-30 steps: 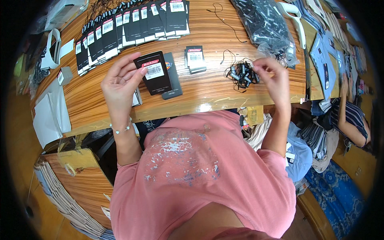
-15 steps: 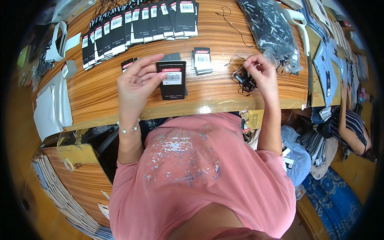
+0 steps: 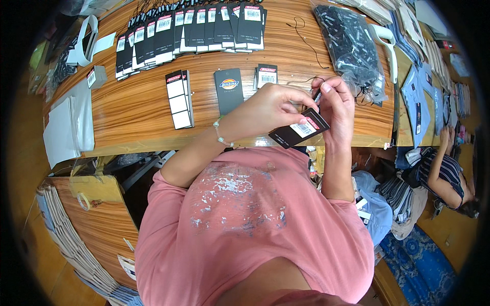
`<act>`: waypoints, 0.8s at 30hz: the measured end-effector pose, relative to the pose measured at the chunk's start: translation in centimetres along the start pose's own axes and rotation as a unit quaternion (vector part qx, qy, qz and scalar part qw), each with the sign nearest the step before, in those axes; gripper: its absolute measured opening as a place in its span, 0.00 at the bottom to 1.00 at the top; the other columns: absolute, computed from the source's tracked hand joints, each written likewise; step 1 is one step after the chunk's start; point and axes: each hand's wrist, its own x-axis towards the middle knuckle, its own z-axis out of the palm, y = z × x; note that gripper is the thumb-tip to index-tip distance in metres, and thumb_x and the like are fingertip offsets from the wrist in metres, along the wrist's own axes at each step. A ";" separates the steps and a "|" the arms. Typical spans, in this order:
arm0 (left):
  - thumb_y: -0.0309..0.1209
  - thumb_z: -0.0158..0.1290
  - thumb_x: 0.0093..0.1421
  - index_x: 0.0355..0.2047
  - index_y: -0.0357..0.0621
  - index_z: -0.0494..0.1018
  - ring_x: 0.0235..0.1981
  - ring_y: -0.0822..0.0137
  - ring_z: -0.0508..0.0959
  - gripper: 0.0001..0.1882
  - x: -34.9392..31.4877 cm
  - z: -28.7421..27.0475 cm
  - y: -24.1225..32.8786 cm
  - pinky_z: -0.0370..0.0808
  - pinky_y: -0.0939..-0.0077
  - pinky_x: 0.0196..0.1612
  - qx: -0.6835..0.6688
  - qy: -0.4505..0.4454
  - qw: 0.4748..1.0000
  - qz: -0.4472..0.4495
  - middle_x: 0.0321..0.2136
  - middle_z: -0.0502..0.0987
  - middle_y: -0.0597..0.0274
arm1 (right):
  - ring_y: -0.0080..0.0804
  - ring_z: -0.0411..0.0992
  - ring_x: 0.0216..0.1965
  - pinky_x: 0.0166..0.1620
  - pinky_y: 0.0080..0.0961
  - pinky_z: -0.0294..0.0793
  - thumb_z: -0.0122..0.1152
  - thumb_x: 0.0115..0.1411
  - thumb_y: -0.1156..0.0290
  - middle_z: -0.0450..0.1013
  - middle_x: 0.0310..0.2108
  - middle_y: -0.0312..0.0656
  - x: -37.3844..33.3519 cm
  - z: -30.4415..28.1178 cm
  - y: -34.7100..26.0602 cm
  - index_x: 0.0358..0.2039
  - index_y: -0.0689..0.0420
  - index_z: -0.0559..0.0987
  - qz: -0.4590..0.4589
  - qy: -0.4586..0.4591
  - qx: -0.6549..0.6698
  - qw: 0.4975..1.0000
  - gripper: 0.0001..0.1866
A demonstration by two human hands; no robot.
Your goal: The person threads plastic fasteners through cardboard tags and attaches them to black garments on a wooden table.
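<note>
My left hand (image 3: 278, 108) reaches across to the right and pinches a black hang tag (image 3: 293, 134) with a white barcode label and a red band. Up against the tag's top edge, my right hand (image 3: 339, 109) pinches a thin black tag string (image 3: 317, 96) with a small dark fastener. The string's end at the tag hole is hidden by my fingers. To the left of my hands lie a dark grey tag (image 3: 229, 102), a stack of tags with white label boxes (image 3: 178, 104) and a small stack of barcode tags (image 3: 267, 73).
Strung black tags (image 3: 191, 30) overlap in a row along the far side. A clear bag of black strings (image 3: 349, 53) and a white handheld device (image 3: 389, 51) lie at the right. White sheets (image 3: 66, 125) are at the left edge. Another person (image 3: 441, 171) works at far right.
My left hand has carried the black tag rightward to my right hand, which now holds a string against it. The stacks that my left hand covered are uncovered.
</note>
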 end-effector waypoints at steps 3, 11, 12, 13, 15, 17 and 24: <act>0.18 0.52 0.49 0.37 0.33 0.72 0.34 0.75 0.74 0.12 -0.1 0.2 -0.6 0.73 0.84 0.38 0.019 0.006 1.000 0.004 0.35 0.74 0.63 | 0.27 0.68 0.31 0.40 0.22 0.65 0.50 0.54 0.78 0.71 0.28 0.45 0.3 -0.5 0.3 0.30 0.58 0.69 0.014 -0.029 0.077 0.996 0.02; 0.20 0.54 0.48 0.36 0.36 0.73 0.34 0.76 0.74 0.12 -2.5 0.2 0.5 0.72 0.86 0.36 0.040 0.005 0.999 0.001 0.34 0.75 0.62 | 0.29 0.69 0.32 0.42 0.30 0.69 0.50 0.55 0.77 0.70 0.29 0.42 2.1 -1.4 -0.9 0.35 0.59 0.70 -0.014 -0.030 0.168 0.985 0.07; 0.20 0.54 0.48 0.36 0.36 0.73 0.34 0.76 0.74 0.13 -2.8 0.0 0.7 0.72 0.86 0.36 0.045 0.008 0.999 0.005 0.34 0.75 0.62 | 0.29 0.69 0.32 0.42 0.30 0.69 0.50 0.55 0.78 0.70 0.29 0.43 2.4 -1.3 -1.3 0.35 0.59 0.70 -0.026 -0.029 0.171 0.985 0.07; 0.19 0.55 0.48 0.36 0.36 0.73 0.34 0.76 0.74 0.13 -3.1 -0.2 0.8 0.72 0.86 0.36 0.051 0.011 0.999 0.009 0.34 0.75 0.62 | 0.29 0.69 0.33 0.43 0.30 0.69 0.49 0.55 0.78 0.70 0.30 0.43 2.7 -1.2 -1.6 0.35 0.59 0.70 -0.038 -0.029 0.173 0.984 0.06; 0.19 0.55 0.47 0.36 0.35 0.73 0.34 0.76 0.74 0.13 -3.3 -0.3 0.8 0.72 0.86 0.36 0.031 0.013 0.999 -0.004 0.35 0.74 0.61 | 0.30 0.69 0.34 0.44 0.31 0.69 0.49 0.55 0.78 0.71 0.30 0.43 3.3 -0.9 -2.4 0.35 0.59 0.71 -0.060 -0.040 0.174 0.982 0.06; 0.18 0.55 0.47 0.36 0.34 0.73 0.34 0.76 0.74 0.13 -3.6 -0.5 0.4 0.72 0.86 0.37 -0.002 0.028 1.000 -0.009 0.35 0.74 0.60 | 0.30 0.69 0.34 0.44 0.31 0.69 0.49 0.55 0.78 0.71 0.30 0.43 3.7 -0.2 -3.1 0.35 0.59 0.71 -0.084 -0.051 0.170 0.981 0.06; 0.14 0.52 0.47 0.35 0.33 0.73 0.38 0.71 0.74 0.12 -5.5 -2.3 2.8 0.73 0.84 0.38 0.066 0.148 0.983 0.086 0.45 0.69 0.51 | 0.30 0.67 0.26 0.33 0.29 0.66 0.48 0.56 0.77 0.68 0.27 0.45 1.2 2.6 -5.3 0.47 0.62 0.61 -0.137 -0.182 0.142 0.963 0.17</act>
